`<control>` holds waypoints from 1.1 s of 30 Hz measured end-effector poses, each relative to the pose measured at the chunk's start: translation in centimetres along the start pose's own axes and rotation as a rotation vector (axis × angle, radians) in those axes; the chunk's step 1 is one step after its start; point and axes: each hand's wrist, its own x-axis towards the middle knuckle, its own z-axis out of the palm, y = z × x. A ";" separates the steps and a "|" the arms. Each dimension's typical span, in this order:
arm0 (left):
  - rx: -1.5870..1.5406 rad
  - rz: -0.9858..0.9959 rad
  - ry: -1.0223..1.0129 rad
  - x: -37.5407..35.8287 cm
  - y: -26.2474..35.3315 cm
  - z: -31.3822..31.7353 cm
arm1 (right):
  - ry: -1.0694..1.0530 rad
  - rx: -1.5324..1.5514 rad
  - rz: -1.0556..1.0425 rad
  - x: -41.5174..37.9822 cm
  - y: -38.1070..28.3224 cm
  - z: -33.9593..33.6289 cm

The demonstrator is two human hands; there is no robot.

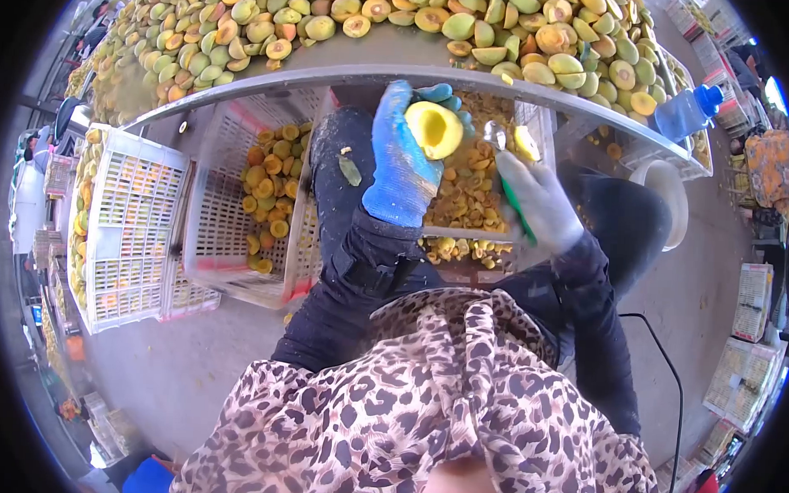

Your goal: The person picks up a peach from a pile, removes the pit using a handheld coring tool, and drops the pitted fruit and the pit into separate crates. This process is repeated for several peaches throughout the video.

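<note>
In a blue glove, my left hand grips a yellow peach half, its cut face and smooth round hollow turned upward. My right hand, in a pale grey glove, is closed around a pitting spoon with a green handle. The spoon's metal tip points away from me, to the right of the peach half and apart from it. A yellow-and-white fruit scrap shows just beyond the right hand's fingers. Below both hands, a crate between my knees holds many fruit scraps.
Halved peaches are heaped on the metal-edged table ahead. A white crate at left holds hollowed halves; another crate stands beside it. At right are a blue bottle, a white bucket and a black cable.
</note>
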 end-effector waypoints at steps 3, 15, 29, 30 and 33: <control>0.124 0.087 0.278 -0.9 -1.0 -0.3 | 0.539 -0.932 -0.705 3.5 3.6 -0.6; 0.949 0.288 0.330 -4.8 2.4 2.1 | 0.554 -1.289 -0.312 6.5 5.5 -0.9; 2.262 0.680 -0.675 17.8 -3.9 0.9 | 0.071 -0.905 -0.162 6.1 8.8 0.4; 2.276 0.560 -0.593 18.3 -4.2 1.1 | 0.067 -0.898 -0.168 6.3 8.9 0.1; 2.173 0.464 -0.469 19.1 -3.8 -0.5 | 0.041 -0.877 -0.186 6.1 9.0 -0.4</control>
